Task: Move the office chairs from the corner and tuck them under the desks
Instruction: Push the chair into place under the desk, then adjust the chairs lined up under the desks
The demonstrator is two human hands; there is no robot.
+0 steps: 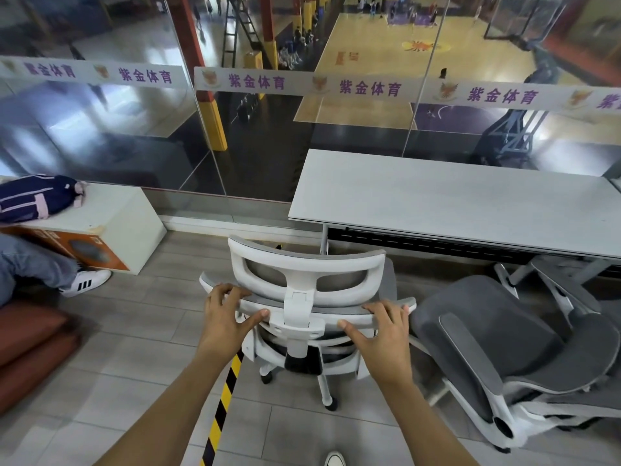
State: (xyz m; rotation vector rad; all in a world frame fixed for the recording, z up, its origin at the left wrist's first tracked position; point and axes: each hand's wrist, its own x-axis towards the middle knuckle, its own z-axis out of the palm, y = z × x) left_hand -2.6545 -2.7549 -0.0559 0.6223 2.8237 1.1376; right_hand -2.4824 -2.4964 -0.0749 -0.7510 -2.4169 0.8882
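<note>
Beside the glass wall stands a long pale-grey desk [463, 203]; left hand [224, 316] and right hand [383, 331] grip the white-framed mesh office chair [304, 284], left of the desk, probably mid-push; next it needs steering rightward underneath.

A grey tiled floor [127, 358] is seen, crossed by a yellow-and-black striped tape [221, 408]. On it stand two office chairs — a white-framed one [302, 287] and a grey one [487, 348] partly under the bare white worktop [453, 203] — and a white box [124, 213].
</note>
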